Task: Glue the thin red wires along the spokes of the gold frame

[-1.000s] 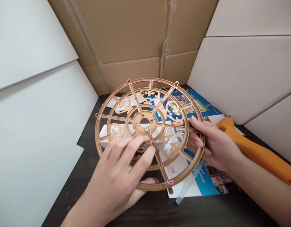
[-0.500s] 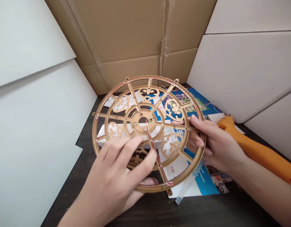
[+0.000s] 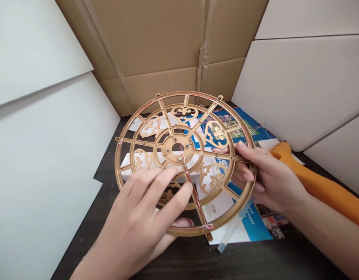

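A round gold-coloured openwork frame [image 3: 203,149] with spokes and scroll ornaments is held up, tilted, above the table. Red and white wires [image 3: 189,179] run from its centre hole along the spoke nearest me and around the rim channel. My left hand [image 3: 147,210] grips the near-left rim, thumb beneath, its fingers reaching over the inner part by the wired spoke. On the right, my right hand [image 3: 264,171] holds the rim, with the thumb on top and fingers passing underneath. Parts of the left fingertips and of the near-left ornament are hidden.
An orange-handled tool, perhaps a glue gun [image 3: 313,182], lies at the right, with a clear glue stick [image 3: 226,237] near the front. Printed sheets [image 3: 255,225] and loose wires lie on the dark table [image 3: 179,264]. Cardboard [image 3: 156,39] and white panels [image 3: 307,85] enclose it.
The view has shifted very slightly, and the frame's right side sits a touch further right. Both hands keep the same hold.
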Demonstrator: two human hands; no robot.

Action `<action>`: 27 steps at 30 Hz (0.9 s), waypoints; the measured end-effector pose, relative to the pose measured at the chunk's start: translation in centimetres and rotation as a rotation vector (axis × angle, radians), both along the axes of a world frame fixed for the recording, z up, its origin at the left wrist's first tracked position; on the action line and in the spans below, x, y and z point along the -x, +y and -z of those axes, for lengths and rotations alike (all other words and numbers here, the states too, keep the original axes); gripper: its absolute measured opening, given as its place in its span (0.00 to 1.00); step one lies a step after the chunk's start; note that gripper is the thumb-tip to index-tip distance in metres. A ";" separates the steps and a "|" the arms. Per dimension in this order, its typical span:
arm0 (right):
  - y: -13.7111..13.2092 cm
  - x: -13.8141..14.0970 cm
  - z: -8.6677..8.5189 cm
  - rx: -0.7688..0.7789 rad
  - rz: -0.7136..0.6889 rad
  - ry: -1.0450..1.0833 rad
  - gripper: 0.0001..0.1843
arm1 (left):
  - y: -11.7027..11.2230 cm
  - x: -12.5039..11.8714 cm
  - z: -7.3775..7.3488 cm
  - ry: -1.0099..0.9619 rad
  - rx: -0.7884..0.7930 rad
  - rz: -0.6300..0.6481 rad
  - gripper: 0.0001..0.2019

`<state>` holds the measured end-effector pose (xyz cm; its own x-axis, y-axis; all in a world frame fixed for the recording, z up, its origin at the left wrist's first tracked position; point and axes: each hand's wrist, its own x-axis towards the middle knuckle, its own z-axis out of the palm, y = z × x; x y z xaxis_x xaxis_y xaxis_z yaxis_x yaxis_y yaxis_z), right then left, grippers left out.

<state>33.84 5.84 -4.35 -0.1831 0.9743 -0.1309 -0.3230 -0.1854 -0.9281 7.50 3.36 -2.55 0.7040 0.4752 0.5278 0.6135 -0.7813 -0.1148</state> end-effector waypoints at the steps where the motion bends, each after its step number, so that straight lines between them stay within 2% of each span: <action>1: 0.0 0.0 0.0 0.001 -0.003 0.000 0.32 | 0.0 0.0 0.0 0.000 0.001 -0.002 0.19; 9: -0.1 -0.2 0.4 -0.022 -0.006 0.020 0.32 | 0.1 0.0 -0.2 0.004 -0.004 0.008 0.17; 19: 0.0 0.2 -0.1 0.000 0.009 0.051 0.32 | 0.0 0.0 -0.3 -0.009 0.009 0.016 0.18; 27: -0.2 0.8 0.0 0.009 0.053 0.097 0.30 | -0.3 -0.1 -0.1 -0.055 0.090 0.011 0.19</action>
